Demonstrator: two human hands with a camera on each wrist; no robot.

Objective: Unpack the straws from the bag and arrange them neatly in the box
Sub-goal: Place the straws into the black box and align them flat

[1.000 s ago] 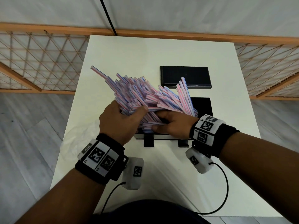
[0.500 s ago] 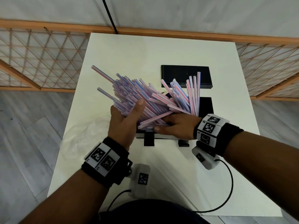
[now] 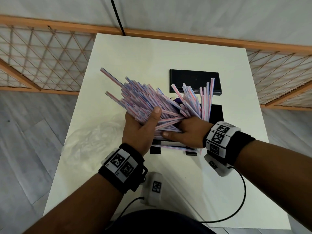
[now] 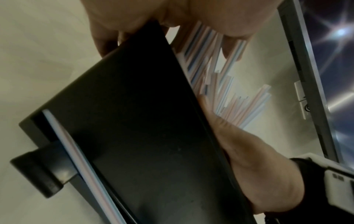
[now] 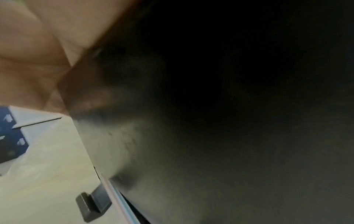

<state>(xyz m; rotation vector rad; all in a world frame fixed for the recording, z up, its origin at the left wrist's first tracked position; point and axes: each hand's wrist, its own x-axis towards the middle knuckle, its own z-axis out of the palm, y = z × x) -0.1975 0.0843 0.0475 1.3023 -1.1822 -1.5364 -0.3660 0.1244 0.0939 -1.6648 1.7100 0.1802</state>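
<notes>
Left hand (image 3: pixel 140 130) curled round a big sheaf of straws (image 3: pixel 148 102), thumb over the top, fingers under. Right hand (image 3: pixel 187 130) grips the other end of the mass, thumb along the near side; its fingers are buried in straws, so exact finger pose can't be told. The bundle sits over the box (image 3: pixel 217 112), partly in it, ends fanned up and left past the rim.

Risks, judged from how things lie:
- Straws splayed at many angles, not parallel. If pushed down like this they would jam crosswise or bend.
- Two long ones stick out far at upper left; likely to slip free onto the table (image 3: pixel 152 53) if the grip eases.
- One straw already lies outside along the box's near edge by the black feet; easy to miss.
- Upright few at the right side could tip out over the far wall.
- Box is light-looking plastic; a sideways shove could slide it.

Materials: straws thin, stiff, smooth tubes, white with pink and blue stripes, slippery against each other. Box black, matte, rigid, rectangular, with two small tab feet at front. Lid (image 3: pixel 195 81) flat, black, lying beyond the box. Bag (image 3: pixel 94 137) clear, crinkled film, limp, left of the hands. Table white, smooth.
</notes>
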